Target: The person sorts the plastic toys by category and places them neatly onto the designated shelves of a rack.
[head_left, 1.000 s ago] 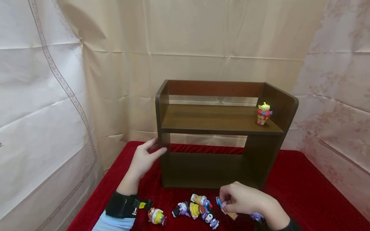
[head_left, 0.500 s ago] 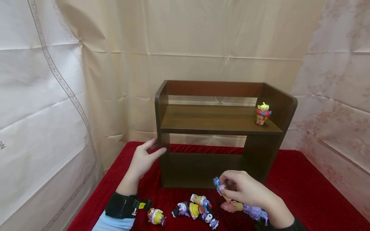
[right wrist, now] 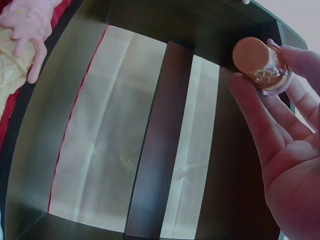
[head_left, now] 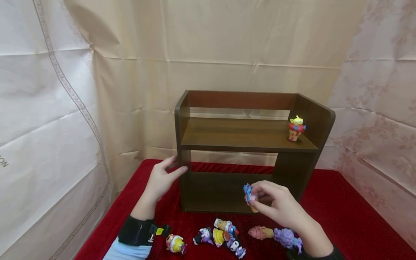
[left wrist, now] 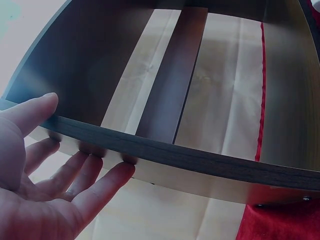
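Observation:
My right hand (head_left: 279, 202) pinches a small ice-cream-cone figurine (head_left: 248, 195), blue and pink on top, in front of the shelf's lower opening. The figurine's round orange-brown base (right wrist: 251, 55) faces the right wrist camera between thumb and fingers. At the left side of the dark brown wooden shelf (head_left: 243, 148), my left hand (head_left: 164, 178) rests on the side panel. In the left wrist view, its straight, spread fingers (left wrist: 107, 187) touch the panel's outer face, with the thumb at the front edge. A green-headed alien figurine (head_left: 296, 128) stands at the upper board's right end.
Several figurines (head_left: 221, 236) lie in a cluster on the red cloth (head_left: 341, 202) before the shelf. Left of them lies a yellow-dressed figurine (head_left: 176, 244). A pink cone figurine (head_left: 258, 232) and a purple one (head_left: 286, 238) lie right, beneath my right forearm. Beige curtains hang behind.
My right hand has lifted the blue-and-pink figurine off the cloth and raised it toward the lower opening, uncovering the pink and purple figurines. The left hand has stayed on the shelf's side.

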`<move>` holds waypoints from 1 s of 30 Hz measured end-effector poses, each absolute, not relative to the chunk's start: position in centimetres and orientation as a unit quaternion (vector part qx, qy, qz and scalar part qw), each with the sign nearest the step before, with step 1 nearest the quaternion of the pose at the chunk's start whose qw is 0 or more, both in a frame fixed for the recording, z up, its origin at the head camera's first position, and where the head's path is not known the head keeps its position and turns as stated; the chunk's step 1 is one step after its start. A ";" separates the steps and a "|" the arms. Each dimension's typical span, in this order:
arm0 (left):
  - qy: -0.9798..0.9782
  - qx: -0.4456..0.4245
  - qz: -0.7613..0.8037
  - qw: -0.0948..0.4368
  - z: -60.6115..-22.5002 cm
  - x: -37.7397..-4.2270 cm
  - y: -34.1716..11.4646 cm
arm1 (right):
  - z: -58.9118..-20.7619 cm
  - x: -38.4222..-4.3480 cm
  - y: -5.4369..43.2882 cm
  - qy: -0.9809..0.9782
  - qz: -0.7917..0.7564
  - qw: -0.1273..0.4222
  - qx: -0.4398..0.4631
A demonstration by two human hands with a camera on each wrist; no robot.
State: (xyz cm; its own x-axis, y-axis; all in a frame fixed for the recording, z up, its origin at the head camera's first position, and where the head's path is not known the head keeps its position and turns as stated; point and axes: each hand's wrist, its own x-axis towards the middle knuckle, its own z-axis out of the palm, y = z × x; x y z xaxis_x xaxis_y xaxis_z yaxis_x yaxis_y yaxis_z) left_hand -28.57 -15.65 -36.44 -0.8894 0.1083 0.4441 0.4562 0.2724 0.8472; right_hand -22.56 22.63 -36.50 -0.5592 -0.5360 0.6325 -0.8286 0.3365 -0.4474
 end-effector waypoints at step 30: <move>-0.783 -0.182 -0.574 0.154 -36.4 -28.5 -15.6 | -35.1 -22.5 23.5 -0.724 0.410 0.432 0.348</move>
State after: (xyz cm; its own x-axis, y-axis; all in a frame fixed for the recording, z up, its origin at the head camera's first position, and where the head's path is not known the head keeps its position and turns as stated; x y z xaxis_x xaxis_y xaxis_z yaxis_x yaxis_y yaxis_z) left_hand -28.46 -15.58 -36.36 -0.8863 0.1079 0.4503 0.4620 0.2737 0.8436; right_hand -22.52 23.45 -35.13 -0.3842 -0.1484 0.9113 -0.8582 0.4214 -0.2932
